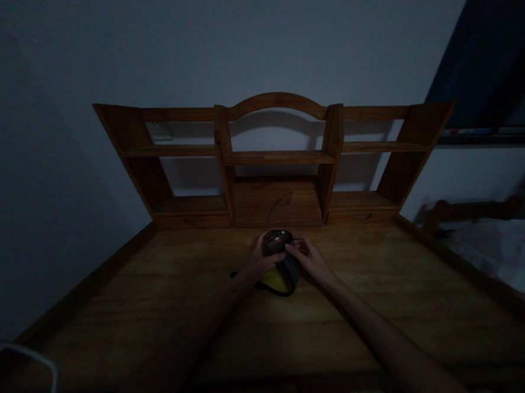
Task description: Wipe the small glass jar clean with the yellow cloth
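Note:
A small dark device with a yellow and black strap (pixel 281 272) rests on the wooden desk (pixel 162 309) near its back. My left hand (pixel 264 257) wraps round its left side, thumb across the front. My right hand (pixel 309 260) grips its right side, fingers curled on the dark top part. Both arms reach forward from the near edge. The room is dim and the device's details are hard to make out.
A wooden shelf unit (pixel 278 160) with open compartments stands at the desk's back against the pale wall. A white cable (pixel 41 364) loops at the near left. A bed with white bedding (pixel 501 253) lies to the right.

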`<state>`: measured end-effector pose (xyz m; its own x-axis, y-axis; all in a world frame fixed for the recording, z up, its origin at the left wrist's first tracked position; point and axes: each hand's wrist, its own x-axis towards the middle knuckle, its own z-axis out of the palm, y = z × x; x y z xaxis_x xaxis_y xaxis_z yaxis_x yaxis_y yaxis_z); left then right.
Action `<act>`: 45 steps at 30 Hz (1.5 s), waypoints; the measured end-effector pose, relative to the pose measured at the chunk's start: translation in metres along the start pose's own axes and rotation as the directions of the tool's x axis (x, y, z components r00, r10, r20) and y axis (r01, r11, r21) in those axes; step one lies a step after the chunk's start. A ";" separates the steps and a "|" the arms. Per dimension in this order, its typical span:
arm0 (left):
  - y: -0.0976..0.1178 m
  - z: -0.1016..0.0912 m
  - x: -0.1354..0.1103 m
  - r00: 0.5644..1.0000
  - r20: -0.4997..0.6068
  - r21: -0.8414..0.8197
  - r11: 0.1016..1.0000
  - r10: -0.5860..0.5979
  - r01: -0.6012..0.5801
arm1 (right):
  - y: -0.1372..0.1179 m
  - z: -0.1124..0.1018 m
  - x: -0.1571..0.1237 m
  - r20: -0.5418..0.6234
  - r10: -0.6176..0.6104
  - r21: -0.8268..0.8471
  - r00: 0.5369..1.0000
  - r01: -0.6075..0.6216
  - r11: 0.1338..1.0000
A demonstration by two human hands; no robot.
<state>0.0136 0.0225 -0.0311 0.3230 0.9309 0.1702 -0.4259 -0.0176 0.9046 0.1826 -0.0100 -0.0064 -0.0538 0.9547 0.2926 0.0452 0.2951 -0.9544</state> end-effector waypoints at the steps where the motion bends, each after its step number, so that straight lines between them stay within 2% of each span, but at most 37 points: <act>1: -0.001 -0.001 0.001 1.000 0.001 0.002 1.000 0.001 -0.001 | 0.001 0.000 0.000 -0.006 0.005 -0.002 1.000 -0.005 1.000; 7: -0.003 -0.002 0.002 1.000 0.008 -0.019 1.000 0.010 -0.010 | 0.008 0.000 0.002 -0.039 0.024 -0.008 0.999 -0.025 1.000; 19: -0.010 -0.006 0.007 0.998 0.001 0.048 0.997 0.062 -0.062 | 0.009 -0.001 0.003 -0.033 0.032 -0.017 0.999 -0.032 0.999; 29: -0.006 -0.005 0.003 0.999 0.029 0.018 0.999 0.028 -0.028 | 0.011 -0.004 0.003 -0.040 0.061 -0.059 0.997 -0.063 0.996; 36: -0.004 0.000 0.003 1.000 0.006 0.035 0.999 0.015 -0.015 | 0.011 -0.003 0.004 -0.045 0.020 -0.066 0.999 -0.023 0.998; 45: -0.015 -0.010 0.008 0.991 0.054 0.115 0.985 0.124 -0.130 | 0.011 -0.003 0.004 -0.053 0.028 -0.064 0.998 -0.031 0.997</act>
<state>0.0142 0.0339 -0.0472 0.3128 0.9005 0.3020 -0.3638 -0.1801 0.9139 0.1857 -0.0034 -0.0153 0.0001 0.9633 0.2684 0.1111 0.2667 -0.9573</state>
